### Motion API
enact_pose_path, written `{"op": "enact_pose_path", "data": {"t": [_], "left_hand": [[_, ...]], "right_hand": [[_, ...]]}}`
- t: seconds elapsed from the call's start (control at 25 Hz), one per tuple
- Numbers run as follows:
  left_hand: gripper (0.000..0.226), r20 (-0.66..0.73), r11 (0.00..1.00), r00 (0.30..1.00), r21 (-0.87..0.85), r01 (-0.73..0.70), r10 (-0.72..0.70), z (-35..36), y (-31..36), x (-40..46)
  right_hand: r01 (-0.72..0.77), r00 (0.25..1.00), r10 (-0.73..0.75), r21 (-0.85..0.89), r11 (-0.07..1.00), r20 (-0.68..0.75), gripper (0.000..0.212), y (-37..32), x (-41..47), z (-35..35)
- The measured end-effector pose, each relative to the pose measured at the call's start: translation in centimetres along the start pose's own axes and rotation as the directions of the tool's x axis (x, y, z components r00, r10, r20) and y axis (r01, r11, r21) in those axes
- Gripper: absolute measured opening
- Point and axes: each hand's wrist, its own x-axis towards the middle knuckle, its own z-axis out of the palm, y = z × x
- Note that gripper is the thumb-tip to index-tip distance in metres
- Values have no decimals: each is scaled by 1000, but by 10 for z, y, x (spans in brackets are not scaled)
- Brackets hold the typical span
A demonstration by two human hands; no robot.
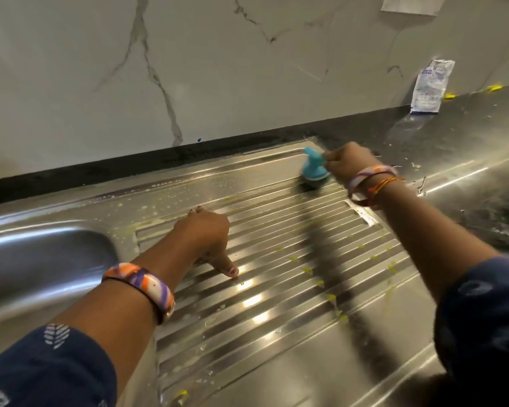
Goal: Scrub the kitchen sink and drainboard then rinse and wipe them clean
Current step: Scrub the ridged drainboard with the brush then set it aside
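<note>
A ribbed steel drainboard (276, 283) fills the middle of the view, flecked with yellow-green soap and foam. The sink basin (41, 259) lies at its left edge. My right hand (350, 165) grips the blue handle of a scrubber (313, 171), whose dark pad is pressed on the far right corner of the drainboard. My left hand (209, 233) rests flat on the ribs near the basin, fingers straight and thumb spread.
A marble wall (188, 69) rises behind a black counter strip (100, 168). On the wet dark counter (467, 136) at the right, a white and blue sachet (431, 86) leans on the wall, with small yellow scraps beside it.
</note>
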Motion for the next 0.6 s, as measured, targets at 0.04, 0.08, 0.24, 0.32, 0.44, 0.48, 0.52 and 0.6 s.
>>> {"op": "enact_pose_path", "data": {"t": [0.04,0.08,0.24,0.32,0.44,0.48,0.52,0.6], "left_hand": [[85,1,1000,1000,6,10,-10,-1,0,2],[83,7,1000,1000,16,21,-21,-2,1,3],[74,33,997,999,75,26,-29,-7,9,6],[75,14,998,1000,69,16,-17,-6,9,5],[76,-6,998,1000,52,17,-16,-5,7,2],[75,-8,999,1000,48,13,-13,-5,7,1],[74,-10,999,1000,43,6,-5,-4,7,-1],[71,-17,1000,1000,18,2,-2,-4,6,-2]], "right_hand": [[98,994,-100,42,994,42,33,-18,-11,14],[189,976,-198,100,977,91,32,-35,-21,31],[300,937,-325,181,937,128,34,-73,-44,69],[267,957,-278,122,956,86,33,-48,-35,53],[58,997,-60,-42,997,-44,33,16,-17,7],[-28,996,23,-59,998,-85,33,31,-16,-8],[-78,994,74,-46,996,-77,33,42,-17,-21],[-95,994,93,46,994,53,33,45,-30,-36]]}}
